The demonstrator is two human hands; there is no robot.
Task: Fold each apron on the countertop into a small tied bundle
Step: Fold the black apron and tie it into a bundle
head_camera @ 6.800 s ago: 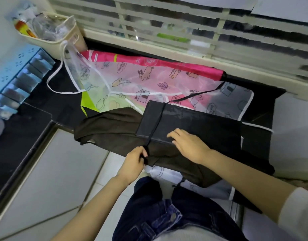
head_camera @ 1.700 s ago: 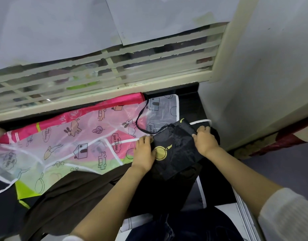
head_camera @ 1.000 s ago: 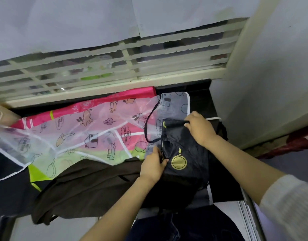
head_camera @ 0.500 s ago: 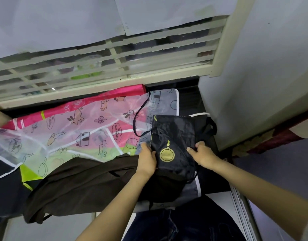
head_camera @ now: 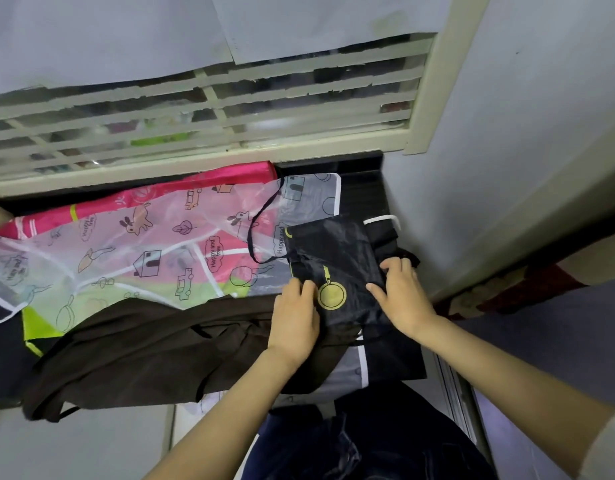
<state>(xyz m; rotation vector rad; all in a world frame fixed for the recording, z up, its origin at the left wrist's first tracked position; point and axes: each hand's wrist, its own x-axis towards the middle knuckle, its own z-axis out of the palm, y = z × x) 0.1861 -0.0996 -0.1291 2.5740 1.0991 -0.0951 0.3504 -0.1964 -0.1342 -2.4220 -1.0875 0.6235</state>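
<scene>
A black apron [head_camera: 337,258] with a yellow pan print lies folded into a small rectangle at the right end of the dark countertop [head_camera: 365,188]. My left hand [head_camera: 295,317] holds its left edge near the print. My right hand [head_camera: 399,292] grips its right edge, fingers curled over the fabric. A thin black strap [head_camera: 261,223] loops out from the apron's top left. A brown apron [head_camera: 153,344] lies crumpled to the left, partly under the black one. Under both spreads a translucent pink-and-green printed apron [head_camera: 153,244].
A louvred window [head_camera: 209,109] runs along the back of the counter. A grey wall [head_camera: 489,150] closes the right side. The counter's front edge sits just below the brown apron, with white floor tiles [head_camera: 91,441] and my jeans [head_camera: 361,438] beneath.
The black apron went from a long fold to a small rectangle at the counter's right end. Over the last half second both hands stayed on its side edges, the right hand shifting slightly up.
</scene>
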